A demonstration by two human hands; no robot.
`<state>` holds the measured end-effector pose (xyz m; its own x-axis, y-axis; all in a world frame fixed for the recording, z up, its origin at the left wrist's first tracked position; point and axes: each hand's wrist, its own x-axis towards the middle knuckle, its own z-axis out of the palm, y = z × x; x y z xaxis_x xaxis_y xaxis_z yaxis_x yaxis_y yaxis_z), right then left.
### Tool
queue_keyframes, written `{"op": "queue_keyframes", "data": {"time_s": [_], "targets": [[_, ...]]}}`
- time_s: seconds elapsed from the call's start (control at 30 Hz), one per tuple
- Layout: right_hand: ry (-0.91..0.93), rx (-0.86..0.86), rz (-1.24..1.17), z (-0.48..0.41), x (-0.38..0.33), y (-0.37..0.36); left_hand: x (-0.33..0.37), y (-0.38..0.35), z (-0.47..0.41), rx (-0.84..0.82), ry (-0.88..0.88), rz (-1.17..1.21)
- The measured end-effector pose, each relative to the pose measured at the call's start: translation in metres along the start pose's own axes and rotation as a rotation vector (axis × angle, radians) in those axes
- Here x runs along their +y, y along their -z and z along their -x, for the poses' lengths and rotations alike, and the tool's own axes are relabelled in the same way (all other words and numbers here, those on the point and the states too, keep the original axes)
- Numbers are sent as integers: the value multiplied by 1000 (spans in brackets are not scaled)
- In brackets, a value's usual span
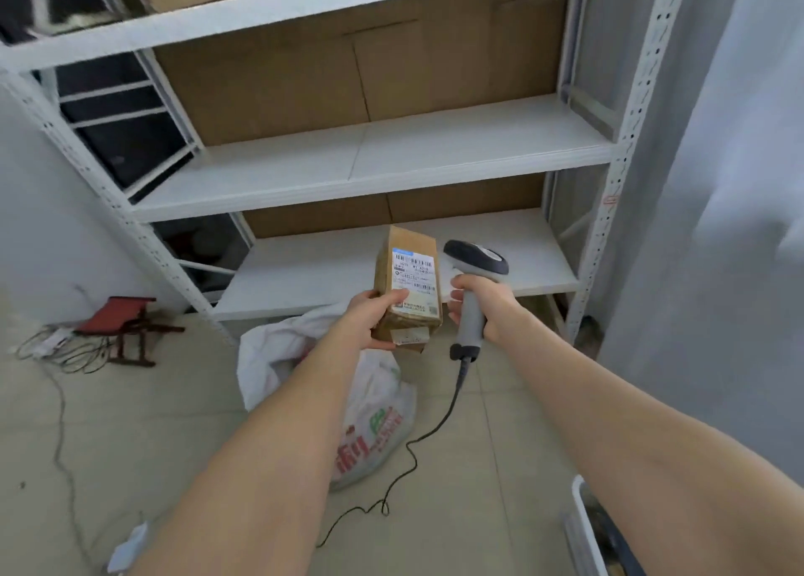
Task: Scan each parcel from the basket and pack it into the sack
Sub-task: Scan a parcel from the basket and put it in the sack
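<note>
We see the left hand [376, 318] at frame centre gripping the brown parcel [407, 327], thumb on its label [413, 275], fingers curled underneath. The parcel is held in the air, upright, in front of the lowest shelf board [313, 271], not touching it. Just to its right, the right hand [487, 305] has its fingers clenched round the grey handle of the scanner [474, 262]; the scanner head sits near the parcel's top edge with a narrow gap between them. The scanner cable [435, 427] trails down across the floor [174, 423].

The white sack [374, 423] lies on the floor below the parcel, with open tile either side. The left forearm covers part of the sack mouth. The basket [581, 514] shows only as a white rim at lower right, cut by the frame edge and the right forearm; we can't make out its contents. The label print is too small to read. A red stool [117, 314] sits at the left, well apart.
</note>
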<state>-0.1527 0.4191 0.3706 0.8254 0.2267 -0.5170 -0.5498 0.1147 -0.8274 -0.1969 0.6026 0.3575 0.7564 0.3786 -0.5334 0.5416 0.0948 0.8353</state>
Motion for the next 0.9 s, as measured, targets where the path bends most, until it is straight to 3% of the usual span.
{"op": "queue_keyframes", "data": {"time_s": [0.43, 0.9], "targets": [[-86, -53, 19, -83, 89, -249, -52, 266, -101, 141, 152, 95], [-345, -35, 50, -275, 177, -351, -131, 324, -296, 218, 512, 91]]}}
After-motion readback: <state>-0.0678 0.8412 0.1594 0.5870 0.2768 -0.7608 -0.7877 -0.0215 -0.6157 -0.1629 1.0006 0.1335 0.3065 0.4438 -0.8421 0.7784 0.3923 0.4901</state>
